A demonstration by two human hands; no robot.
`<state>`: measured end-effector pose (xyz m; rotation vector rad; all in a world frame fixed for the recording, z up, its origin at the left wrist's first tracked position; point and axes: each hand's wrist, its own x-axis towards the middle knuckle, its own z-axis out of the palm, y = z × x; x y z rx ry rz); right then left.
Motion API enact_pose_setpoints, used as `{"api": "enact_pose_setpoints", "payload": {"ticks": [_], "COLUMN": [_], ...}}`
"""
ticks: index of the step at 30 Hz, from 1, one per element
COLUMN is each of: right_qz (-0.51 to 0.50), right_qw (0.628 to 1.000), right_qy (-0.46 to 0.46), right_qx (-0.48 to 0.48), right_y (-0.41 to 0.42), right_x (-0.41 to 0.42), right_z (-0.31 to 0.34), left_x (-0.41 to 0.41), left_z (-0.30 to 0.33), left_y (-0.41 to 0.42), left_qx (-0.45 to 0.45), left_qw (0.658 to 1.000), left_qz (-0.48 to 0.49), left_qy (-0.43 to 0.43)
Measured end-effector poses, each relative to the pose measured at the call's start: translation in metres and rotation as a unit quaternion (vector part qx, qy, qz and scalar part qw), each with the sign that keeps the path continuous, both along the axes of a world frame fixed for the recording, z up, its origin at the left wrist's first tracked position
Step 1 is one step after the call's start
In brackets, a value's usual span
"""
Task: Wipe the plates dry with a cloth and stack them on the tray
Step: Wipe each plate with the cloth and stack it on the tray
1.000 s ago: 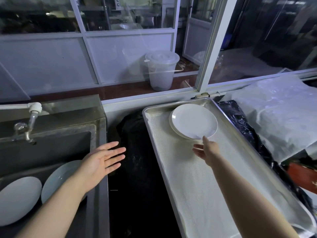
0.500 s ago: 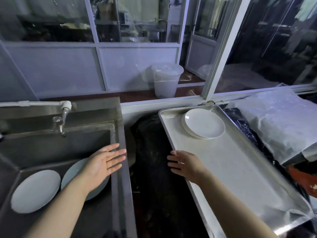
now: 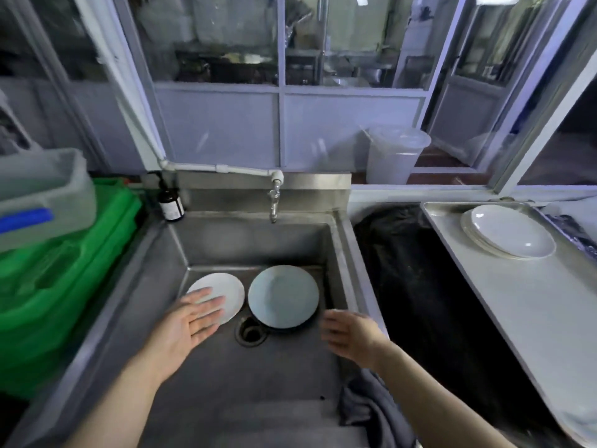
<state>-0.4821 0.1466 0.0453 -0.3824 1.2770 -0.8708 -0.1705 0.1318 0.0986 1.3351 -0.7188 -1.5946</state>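
We swing from tray (image 3: 484, 318), right of frame, back to sink (image 3: 258, 247): left hand (image 3: 190, 321), right hand (image 3: 350, 337) spread, empty, nearing two undried plates (image 3: 283, 295).

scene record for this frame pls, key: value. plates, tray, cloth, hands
sink: steel basin, two plates on its floor, near the drain
left plate: white, partly under the left hand
right plate: pale, uncovered
tray: right of the sink, holds a plate stack at its far end
cloth: grey, draped over the sink's near right edge
left hand: open, fingers over the left plate; contact unclear
right hand: open, blurred, no grip on anything
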Motion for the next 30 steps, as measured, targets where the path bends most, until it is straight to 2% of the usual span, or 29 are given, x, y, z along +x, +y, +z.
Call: {"api": "enact_pose_setpoints", "payload": {"ticks": [3, 7, 11, 21, 26, 30], "right_qz": [0.019, 0.018, 0.035, 0.059, 0.082, 0.084], "right_qw": [1.0, 0.998, 0.997, 0.984, 0.968, 0.962], "right_qy": [-0.005, 0.066, 0.062, 0.089, 0.116, 0.126], "right_qx": [0.008, 0.016, 0.039, 0.146, 0.206, 0.228], "right_y": [0.0, -0.006, -0.018, -0.084, -0.127, -0.159], "right_x": [0.048, 0.095, 0.128, 0.178, 0.197, 0.22], "right_z": [-0.014, -0.03, -0.046, -0.125, -0.174, -0.208], "left_x": [0.046, 0.092, 0.123, 0.158, 0.167, 0.169], "left_z": [-0.009, -0.023, -0.043, -0.091, -0.116, -0.135], "left_y": [0.016, 0.031, 0.033, -0.003, -0.016, -0.014], "left_qx": [0.012, 0.043, 0.079, 0.172, 0.211, 0.242], "left_qw": [1.0, 0.997, 0.993, 0.969, 0.963, 0.954], "left_qz": [0.027, 0.057, 0.083, 0.174, 0.168, 0.172], "left_qy": [0.0, 0.014, 0.016, 0.04, 0.017, 0.036]}}
